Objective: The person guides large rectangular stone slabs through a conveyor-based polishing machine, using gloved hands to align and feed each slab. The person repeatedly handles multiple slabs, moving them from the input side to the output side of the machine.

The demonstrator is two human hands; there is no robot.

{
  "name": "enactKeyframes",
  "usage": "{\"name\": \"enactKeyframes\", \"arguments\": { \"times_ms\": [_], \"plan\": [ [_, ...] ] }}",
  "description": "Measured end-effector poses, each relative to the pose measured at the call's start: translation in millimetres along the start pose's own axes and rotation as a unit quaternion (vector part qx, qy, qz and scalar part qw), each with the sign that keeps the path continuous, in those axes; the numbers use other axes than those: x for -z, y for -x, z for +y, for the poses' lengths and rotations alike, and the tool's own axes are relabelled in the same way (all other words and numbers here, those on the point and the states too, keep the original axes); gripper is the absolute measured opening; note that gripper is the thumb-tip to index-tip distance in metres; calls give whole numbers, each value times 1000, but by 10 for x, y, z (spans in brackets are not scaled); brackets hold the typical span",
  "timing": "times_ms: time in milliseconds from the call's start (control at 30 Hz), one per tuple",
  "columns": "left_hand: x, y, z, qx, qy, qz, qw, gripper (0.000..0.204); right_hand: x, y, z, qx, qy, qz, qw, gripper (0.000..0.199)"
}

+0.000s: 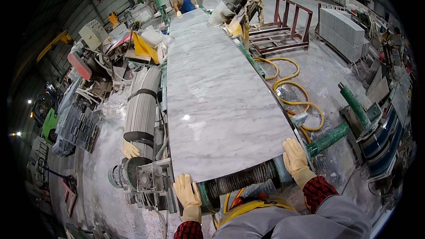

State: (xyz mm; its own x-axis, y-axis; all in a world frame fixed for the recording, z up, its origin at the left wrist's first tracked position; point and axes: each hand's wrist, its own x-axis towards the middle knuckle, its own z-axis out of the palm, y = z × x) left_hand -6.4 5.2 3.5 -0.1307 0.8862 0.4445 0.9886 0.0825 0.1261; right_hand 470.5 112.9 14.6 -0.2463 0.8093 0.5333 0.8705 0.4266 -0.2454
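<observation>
A long, polished white marble slab point(217, 106) with grey veins stretches away from me on a green machine frame. My left hand point(188, 194), in a cream glove, rests at the slab's near left corner with its fingers stretched out. At the near right corner, my gloved right hand point(295, 158) lies along the edge, fingers extended. Neither hand has anything in its grasp. Between them, below the slab's near edge, a dark ribbed roller point(241, 179) shows. How firmly the palms press on the slab or frame is hidden.
At the far left end stands another person point(183, 2) in a blue apron. A motor point(144, 177) and a loose cream glove point(130, 149) lie left. On the right are a yellow hose point(294, 82), green cylinder point(328, 140), red metal rack point(283, 26) and stacked stone blocks point(341, 31).
</observation>
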Motion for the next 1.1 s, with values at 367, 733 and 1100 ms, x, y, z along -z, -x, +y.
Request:
{"name": "enactKeyframes", "arguments": {
  "times_ms": [367, 733, 1100],
  "plan": [
    [-56, 116, -31, 23, -10, -22, 999, 50, 4, 62, 4, 12, 1, 6, 1000, 45],
    [22, 112, 16, 29, -4, -44, 999, 50, 58, 52, -45, 1, -7, -1, 1000, 45],
    [29, 150, 20, 15, -13, -31, 999, 47, 53, 127, -55, -17, -4, -10, 1000, 47]
  ]
}}
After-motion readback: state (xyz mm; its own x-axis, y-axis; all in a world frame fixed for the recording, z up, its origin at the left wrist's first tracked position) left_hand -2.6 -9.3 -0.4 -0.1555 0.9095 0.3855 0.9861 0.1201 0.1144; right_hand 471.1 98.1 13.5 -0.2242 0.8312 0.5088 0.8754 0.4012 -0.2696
